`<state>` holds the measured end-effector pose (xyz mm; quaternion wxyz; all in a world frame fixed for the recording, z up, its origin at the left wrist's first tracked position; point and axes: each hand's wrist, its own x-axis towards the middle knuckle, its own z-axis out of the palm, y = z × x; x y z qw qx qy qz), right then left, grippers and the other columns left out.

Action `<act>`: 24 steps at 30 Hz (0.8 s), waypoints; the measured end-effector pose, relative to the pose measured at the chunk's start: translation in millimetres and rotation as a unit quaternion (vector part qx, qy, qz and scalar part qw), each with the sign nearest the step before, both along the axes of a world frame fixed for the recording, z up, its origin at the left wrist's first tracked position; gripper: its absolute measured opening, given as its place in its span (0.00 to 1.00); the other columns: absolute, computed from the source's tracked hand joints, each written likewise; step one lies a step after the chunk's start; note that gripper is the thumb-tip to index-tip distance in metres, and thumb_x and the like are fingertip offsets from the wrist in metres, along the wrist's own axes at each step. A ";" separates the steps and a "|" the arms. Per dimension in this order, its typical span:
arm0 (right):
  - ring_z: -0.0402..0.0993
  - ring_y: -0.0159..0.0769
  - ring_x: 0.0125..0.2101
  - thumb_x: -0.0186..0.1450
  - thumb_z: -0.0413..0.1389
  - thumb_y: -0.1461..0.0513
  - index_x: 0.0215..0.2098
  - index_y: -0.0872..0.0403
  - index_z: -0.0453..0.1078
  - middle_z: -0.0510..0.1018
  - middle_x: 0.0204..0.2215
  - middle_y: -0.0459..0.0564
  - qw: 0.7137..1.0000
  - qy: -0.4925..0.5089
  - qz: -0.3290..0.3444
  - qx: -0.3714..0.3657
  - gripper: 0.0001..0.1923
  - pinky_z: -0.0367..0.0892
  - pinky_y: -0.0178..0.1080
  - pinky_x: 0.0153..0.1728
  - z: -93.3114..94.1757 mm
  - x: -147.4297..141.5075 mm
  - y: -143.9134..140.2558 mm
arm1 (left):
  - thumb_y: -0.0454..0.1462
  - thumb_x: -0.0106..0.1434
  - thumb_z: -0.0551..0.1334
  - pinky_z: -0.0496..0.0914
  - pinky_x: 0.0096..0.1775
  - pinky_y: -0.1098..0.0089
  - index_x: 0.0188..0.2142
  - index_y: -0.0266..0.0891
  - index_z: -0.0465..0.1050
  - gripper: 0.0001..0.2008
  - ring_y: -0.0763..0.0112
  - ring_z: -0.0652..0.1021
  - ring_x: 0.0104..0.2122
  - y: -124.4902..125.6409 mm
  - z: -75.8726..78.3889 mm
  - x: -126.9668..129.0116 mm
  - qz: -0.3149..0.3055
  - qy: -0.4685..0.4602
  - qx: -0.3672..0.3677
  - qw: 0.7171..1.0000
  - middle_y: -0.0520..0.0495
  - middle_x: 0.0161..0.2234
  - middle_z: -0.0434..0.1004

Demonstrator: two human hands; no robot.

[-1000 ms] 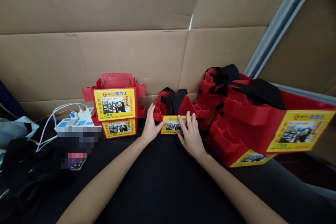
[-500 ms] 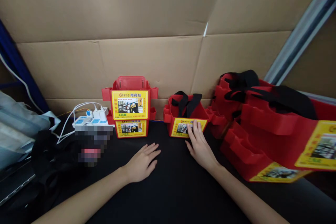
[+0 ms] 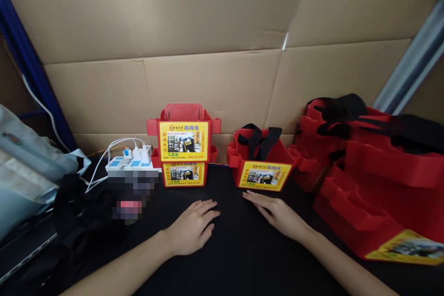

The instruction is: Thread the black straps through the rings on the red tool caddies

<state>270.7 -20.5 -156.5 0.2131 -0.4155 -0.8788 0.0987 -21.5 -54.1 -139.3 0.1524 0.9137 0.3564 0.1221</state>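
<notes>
My left hand [image 3: 192,228] lies flat on the black table [image 3: 236,259], palm down, fingers slightly apart, holding nothing. My right hand [image 3: 279,215] also rests flat on the table, empty, just in front of a small red tool box [image 3: 263,166] with a yellow label and black strap; the fingertips stop short of it. To the left, two red tool boxes [image 3: 183,148] with yellow labels stand stacked against the cardboard.
A pile of larger red tool boxes [image 3: 374,175] with black straps fills the right side. A white power strip [image 3: 130,159] with plugs and cables, a blurred object and dark cloth lie at the left. A cardboard wall [image 3: 208,78] stands behind.
Both hands left the small red tool box and drew back onto the table, the left first, then the right. The view shifted, moving things rightward in frame.
</notes>
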 end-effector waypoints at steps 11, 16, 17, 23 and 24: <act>0.66 0.36 0.52 0.63 0.45 0.68 0.49 0.51 0.70 0.71 0.51 0.47 1.000 -0.011 0.003 0.017 0.20 0.65 0.43 0.52 -2.6 1.3 0.7 | 0.30 0.59 0.53 0.58 0.57 0.54 0.49 0.41 0.65 0.18 0.61 0.64 0.56 2.4 33.1 -8.3 0.005 -0.073 0.190 0.979 0.42 0.56 0.62; 0.66 0.36 0.52 0.64 0.43 0.67 0.49 0.53 0.69 0.71 0.50 0.47 1.000 -0.018 0.007 0.005 0.20 0.65 0.44 0.52 -3.6 1.6 2.0 | 0.40 0.57 0.60 0.53 0.57 0.47 0.48 0.44 0.65 0.17 0.53 0.55 0.60 52.9 131.4 -44.3 0.260 -0.203 0.370 0.869 0.44 0.59 0.55; 0.65 0.36 0.52 0.64 0.43 0.67 0.50 0.53 0.69 0.71 0.50 0.47 1.000 -0.019 0.007 0.003 0.20 0.64 0.44 0.52 -3.2 1.6 2.0 | 0.43 0.55 0.62 0.50 0.57 0.44 0.46 0.44 0.66 0.19 0.50 0.53 0.60 64.1 145.0 -52.1 0.282 -0.182 0.365 0.869 0.43 0.59 0.55; 0.66 0.36 0.52 0.64 0.43 0.67 0.49 0.52 0.69 0.71 0.50 0.47 1.000 -0.018 0.010 -0.006 0.20 0.65 0.44 0.51 -0.4 2.3 2.0 | 0.46 0.51 0.66 0.59 0.53 0.51 0.36 0.36 0.67 0.18 0.54 0.61 0.54 96.9 151.2 -72.3 0.248 -0.122 0.285 0.918 0.41 0.51 0.66; 0.66 0.36 0.52 0.64 0.44 0.67 0.49 0.52 0.69 0.72 0.50 0.47 1.000 -0.017 0.010 -0.006 0.20 0.66 0.44 0.51 -0.2 2.3 2.4 | 0.45 0.50 0.67 0.60 0.53 0.54 0.34 0.36 0.67 0.18 0.56 0.63 0.52 95.6 149.2 -70.9 0.246 -0.136 0.290 0.915 0.42 0.49 0.68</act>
